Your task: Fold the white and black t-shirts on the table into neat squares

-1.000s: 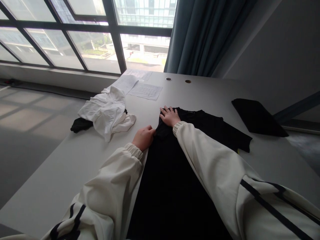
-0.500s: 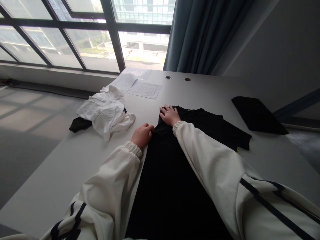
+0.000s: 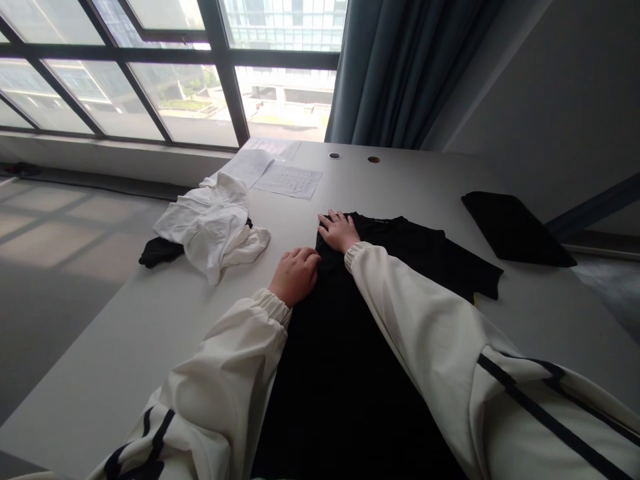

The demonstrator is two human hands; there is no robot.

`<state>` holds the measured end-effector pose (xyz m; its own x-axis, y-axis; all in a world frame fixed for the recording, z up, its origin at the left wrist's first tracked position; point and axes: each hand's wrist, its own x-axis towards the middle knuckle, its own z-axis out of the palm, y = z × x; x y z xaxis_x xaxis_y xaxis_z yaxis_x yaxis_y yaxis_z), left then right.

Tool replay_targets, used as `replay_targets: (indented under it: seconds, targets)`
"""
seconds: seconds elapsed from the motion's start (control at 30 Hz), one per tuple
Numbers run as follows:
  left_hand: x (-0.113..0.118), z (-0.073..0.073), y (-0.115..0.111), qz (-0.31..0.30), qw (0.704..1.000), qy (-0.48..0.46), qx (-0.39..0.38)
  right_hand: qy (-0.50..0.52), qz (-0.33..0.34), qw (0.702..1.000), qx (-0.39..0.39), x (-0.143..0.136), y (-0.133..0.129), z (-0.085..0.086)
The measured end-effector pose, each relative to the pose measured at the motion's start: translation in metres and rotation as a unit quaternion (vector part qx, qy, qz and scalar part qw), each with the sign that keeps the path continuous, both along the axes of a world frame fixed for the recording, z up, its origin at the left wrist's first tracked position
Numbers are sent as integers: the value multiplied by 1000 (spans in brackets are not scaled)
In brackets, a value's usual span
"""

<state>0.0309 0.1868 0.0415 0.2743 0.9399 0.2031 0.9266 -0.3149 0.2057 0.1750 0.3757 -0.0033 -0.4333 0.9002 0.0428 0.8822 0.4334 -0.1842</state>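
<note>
A black T-shirt (image 3: 350, 373) lies spread on the white table, its collar at the far end and one sleeve out to the right. My right hand (image 3: 340, 232) rests flat on the shirt's far left shoulder, fingers spread. Just nearer and to the left, my left hand (image 3: 296, 275) has its fingers curled together at the shirt's left edge, with the cloth at the fingertips. The fingertips partly hide the fold there. My right forearm covers part of the shirt's middle.
A crumpled white garment (image 3: 210, 220) lies on the table's left side, over a dark cloth (image 3: 159, 252). Printed papers (image 3: 290, 179) are behind it. A folded black item (image 3: 515, 230) sits at the right edge. Two cable holes pierce the tabletop (image 3: 425, 177) near the curtain (image 3: 385, 73).
My left hand has moved right and slightly inward with the shirt's left edge, which now lies closer in under it. My right hand has stayed on the shoulder.
</note>
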Motion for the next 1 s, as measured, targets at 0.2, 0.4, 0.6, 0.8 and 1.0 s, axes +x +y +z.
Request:
replay_targets:
  seconds: [0.2, 0.4, 0.6, 0.8, 1.0]
  targets:
    - [34, -34, -26, -50, 998, 26, -43, 33, -5, 998, 49, 2, -5, 2]
    - [58, -30, -51, -15, 994, 74, -79, 87, -2, 991, 102, 4, -7, 0]
    - [58, -22, -47, -37, 993, 88, -66, 95, 3, 988, 121, 6, -2, -3]
    - [46, -30, -24, -27, 998, 42, -30, 92, -1, 989, 112, 6, -1, -3]
    - [46, -38, -21, 23, 997, 37, -57, 78, 3, 991, 112, 7, -2, -2]
